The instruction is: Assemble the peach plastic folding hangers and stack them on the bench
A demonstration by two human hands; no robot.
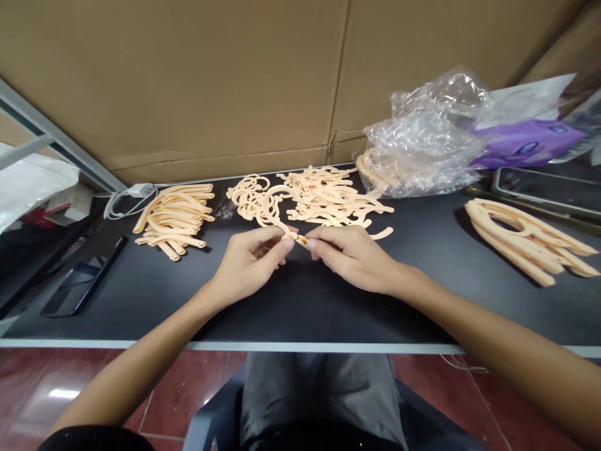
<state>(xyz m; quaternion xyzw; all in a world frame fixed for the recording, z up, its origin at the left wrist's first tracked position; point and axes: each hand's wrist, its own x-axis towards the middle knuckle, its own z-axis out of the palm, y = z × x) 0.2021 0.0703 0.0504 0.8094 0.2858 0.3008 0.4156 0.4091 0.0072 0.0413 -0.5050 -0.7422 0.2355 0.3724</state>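
My left hand (248,262) pinches the end of a curved beige piece (267,202), whose hooked part rises above my fingers. My right hand (354,258) has its thumb and fingertips closed on a small beige piece (302,240). The two pieces meet between my fingertips; whether they are joined I cannot tell. Just beyond my hands lie a pile of small curled beige pieces (245,199) and a larger pile of curved beige strips (323,195).
Long beige strips (176,216) are heaped at left, near a phone (87,279) and a white cable (124,200). At right are large beige arched pieces (526,241), a clear plastic bag (422,150), a purple packet (526,144) and a dark device (549,188). Cardboard (225,81) stands behind the black table (328,319).
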